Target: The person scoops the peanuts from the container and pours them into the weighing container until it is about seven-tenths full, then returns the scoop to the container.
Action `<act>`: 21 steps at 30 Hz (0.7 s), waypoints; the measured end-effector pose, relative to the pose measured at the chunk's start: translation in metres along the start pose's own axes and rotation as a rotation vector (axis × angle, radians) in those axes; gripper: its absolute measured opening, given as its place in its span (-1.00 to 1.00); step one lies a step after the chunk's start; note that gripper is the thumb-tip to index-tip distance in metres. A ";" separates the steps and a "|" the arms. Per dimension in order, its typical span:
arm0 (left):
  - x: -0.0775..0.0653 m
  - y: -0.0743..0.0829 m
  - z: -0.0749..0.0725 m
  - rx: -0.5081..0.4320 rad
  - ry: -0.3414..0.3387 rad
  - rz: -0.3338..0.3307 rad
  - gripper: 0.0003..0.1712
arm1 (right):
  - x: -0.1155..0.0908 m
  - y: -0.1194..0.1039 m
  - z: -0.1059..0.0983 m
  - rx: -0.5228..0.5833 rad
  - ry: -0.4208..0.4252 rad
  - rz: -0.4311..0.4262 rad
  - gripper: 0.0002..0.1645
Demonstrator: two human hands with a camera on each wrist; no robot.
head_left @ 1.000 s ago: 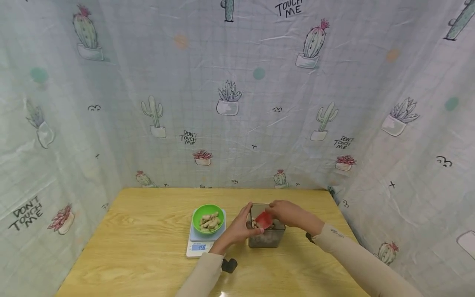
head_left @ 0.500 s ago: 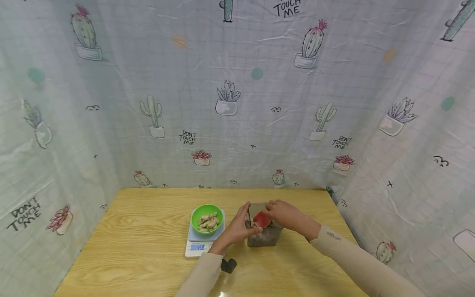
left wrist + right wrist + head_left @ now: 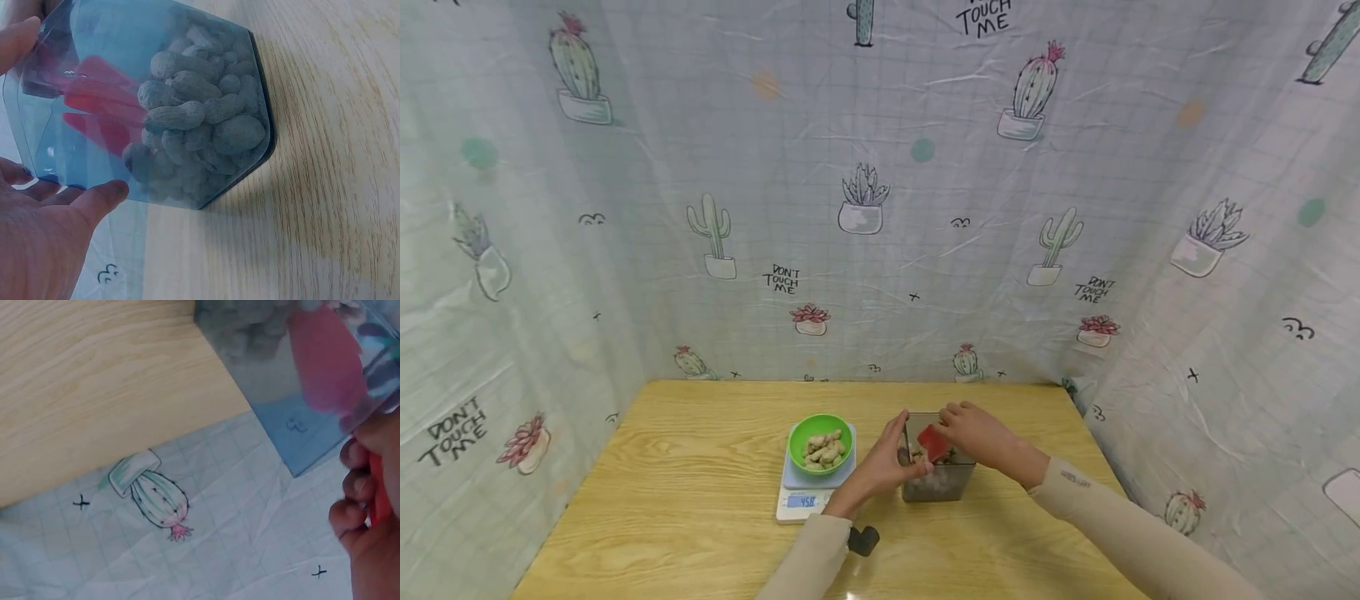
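A smoky see-through square container (image 3: 938,486) stands on the table, its lower part filled with peanuts (image 3: 187,115). My left hand (image 3: 878,468) holds it at the near left corner, thumb across the front wall and fingers along the left side. Inside, the bowl of a red scoop (image 3: 933,442) tilts down onto the peanuts, as the left wrist view shows through the wall. My right hand (image 3: 979,433) reaches over the container's far right rim and grips the scoop's handle (image 3: 379,490). Its fingers curl round that handle in the right wrist view.
Left of the container, a green bowl (image 3: 794,446) with peanuts (image 3: 824,451) sits on a white kitchen scale (image 3: 790,514), whose display (image 3: 801,502) reads 458. The wooden table (image 3: 685,483) ends at a cactus-print curtain (image 3: 865,317) behind and on both sides.
The scoop has turned to a steeper tilt inside the container, and my right hand has shifted slightly left with it. My left hand keeps its hold; bowl and scale have not moved.
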State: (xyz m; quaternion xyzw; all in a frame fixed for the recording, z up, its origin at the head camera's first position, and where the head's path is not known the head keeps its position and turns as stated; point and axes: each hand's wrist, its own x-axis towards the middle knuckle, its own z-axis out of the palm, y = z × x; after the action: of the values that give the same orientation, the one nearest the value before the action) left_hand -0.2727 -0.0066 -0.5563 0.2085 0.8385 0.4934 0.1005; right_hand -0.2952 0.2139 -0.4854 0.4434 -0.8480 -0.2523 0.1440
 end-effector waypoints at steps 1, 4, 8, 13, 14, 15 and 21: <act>0.000 0.000 0.000 0.003 0.001 -0.003 0.19 | 0.000 0.000 0.001 0.018 0.002 -0.015 -0.54; 0.000 0.000 0.000 0.008 0.002 -0.004 0.20 | 0.000 0.000 0.004 0.063 0.025 -0.037 -0.57; 0.000 0.001 -0.002 0.005 0.000 0.013 0.20 | 0.002 0.002 0.002 0.097 0.049 -0.020 -0.62; -0.002 0.002 -0.004 0.013 0.010 0.016 0.22 | 0.001 0.007 -0.003 0.232 0.053 -0.031 -0.70; -0.002 0.002 -0.004 0.016 0.007 0.011 0.22 | 0.000 0.009 -0.003 0.259 0.048 -0.031 -0.71; -0.003 0.002 -0.004 0.015 0.000 0.006 0.23 | -0.001 0.010 -0.003 0.281 0.045 -0.024 -0.72; -0.003 0.003 -0.001 -0.011 -0.014 -0.010 0.21 | -0.003 0.010 0.001 0.167 0.014 -0.027 -0.64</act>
State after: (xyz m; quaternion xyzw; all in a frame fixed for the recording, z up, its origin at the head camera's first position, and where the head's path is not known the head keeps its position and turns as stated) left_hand -0.2691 -0.0073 -0.5536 0.2069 0.8361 0.4960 0.1099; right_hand -0.3005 0.2211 -0.4806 0.4670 -0.8590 -0.1794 0.1089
